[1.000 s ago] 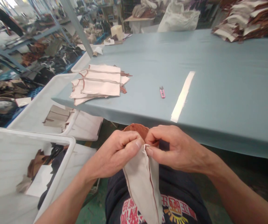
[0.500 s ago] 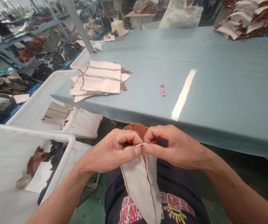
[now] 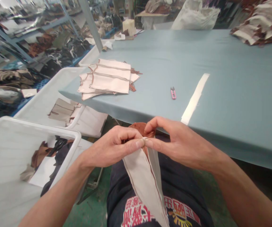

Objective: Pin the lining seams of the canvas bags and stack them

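Observation:
Over my lap hangs a pale sewn leather piece (image 3: 141, 176) with dark seam lines and a brown inner side showing near its top. My left hand (image 3: 117, 146) is closed on its top edge, thumb pressed on the seam end. Thumb to thumb with it, my right hand (image 3: 176, 142) pinches the same edge; its index finger is bent up and away from the thumb, beside the rounded brown part. The fingertips behind the piece are partly hidden. Beyond my hands, pink-handled thread snips (image 3: 173, 93) and a cream strip (image 3: 194, 99) lie on the table.
A stack of similar pale pieces (image 3: 111, 77) lies at the left of the blue-grey table (image 3: 240, 94). White plastic bins (image 3: 1, 151) with scraps stand at left. A metal post (image 3: 90, 23) rises behind. A heap of leather pieces (image 3: 263, 23) and a white sack (image 3: 194, 15) sit farther back.
The camera view has shifted, so the table things appear farther right. My right index finger has lifted away from the thumb. Both thumbs remain on the leather edge.

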Available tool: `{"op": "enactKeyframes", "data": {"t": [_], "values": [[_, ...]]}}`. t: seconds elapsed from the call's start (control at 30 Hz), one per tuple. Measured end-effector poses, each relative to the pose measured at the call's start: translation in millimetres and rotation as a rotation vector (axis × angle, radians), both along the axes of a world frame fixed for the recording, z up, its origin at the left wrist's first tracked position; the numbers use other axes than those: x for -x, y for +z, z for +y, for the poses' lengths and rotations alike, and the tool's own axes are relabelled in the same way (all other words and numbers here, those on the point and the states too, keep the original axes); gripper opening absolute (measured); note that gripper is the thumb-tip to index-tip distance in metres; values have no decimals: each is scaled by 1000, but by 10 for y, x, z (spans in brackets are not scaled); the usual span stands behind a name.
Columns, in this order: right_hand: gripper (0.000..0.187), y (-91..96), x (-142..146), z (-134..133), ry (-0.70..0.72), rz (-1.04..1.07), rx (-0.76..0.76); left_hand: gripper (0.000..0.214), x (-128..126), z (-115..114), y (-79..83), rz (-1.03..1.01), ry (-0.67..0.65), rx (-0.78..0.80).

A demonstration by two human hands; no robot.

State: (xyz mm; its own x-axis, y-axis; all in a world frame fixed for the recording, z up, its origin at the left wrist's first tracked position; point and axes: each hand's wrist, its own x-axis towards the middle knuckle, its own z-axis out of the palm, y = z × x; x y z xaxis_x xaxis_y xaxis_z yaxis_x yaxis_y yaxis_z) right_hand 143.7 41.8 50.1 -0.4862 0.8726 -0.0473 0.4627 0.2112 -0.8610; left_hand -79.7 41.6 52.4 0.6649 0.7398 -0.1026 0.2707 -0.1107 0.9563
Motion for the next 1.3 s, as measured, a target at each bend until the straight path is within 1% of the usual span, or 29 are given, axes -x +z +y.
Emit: {"op": "enactKeyframes", "data": {"t": [0.1, 0.17, 0.27, 0.37, 0.47, 0.63, 0.7, 0.8, 0.9, 0.97, 1.03, 1.13, 1.2, 1.3], "values": [[17, 58, 82, -32, -105, -34, -84, 34, 0, -14, 14, -22, 84, -78], [16, 72, 117, -74, -155, -31, -94, 34, -21, -38, 1, -18, 146, -167], [14, 26, 136, -151, -196, -21, -47, 34, -67, -91, -77, 22, 221, -287], [12, -83, 139, -229, -237, 12, 39, 31, -136, -160, -188, 71, 271, -368], [9, -203, 159, -302, -276, 127, 136, 29, -238, -232, -279, 58, 323, -371], [7, -351, 216, -424, -361, 300, 203, 34, -404, -325, -394, -46, 424, -238], [9, -370, 221, -459, -357, 377, 249, 34, -427, -345, -427, -100, 420, -185], [17, -369, 199, -484, -333, 495, 401, 34, -398, -353, -441, -149, 372, -105], [23, -388, 164, -485, -304, 596, 537, 35, -329, -334, -421, -119, 310, -70], [23, -419, 148, -481, -298, 618, 584, 38, -294, -314, -406, -79, 277, -70], [24, -454, 145, -478, -297, 611, 596, 36, -284, -298, -399, -47, 261, -69], [26, -494, 159, -476, -309, 555, 549, 28, -311, -286, -404, 12, 285, -89], [26, -508, 173, -479, -327, 523, 504, 26, -341, -283, -410, 50, 313, -161], [24, -527, 183, -492, -350, 501, 435, 23, -372, -270, -413, 51, 313, -266]]}}
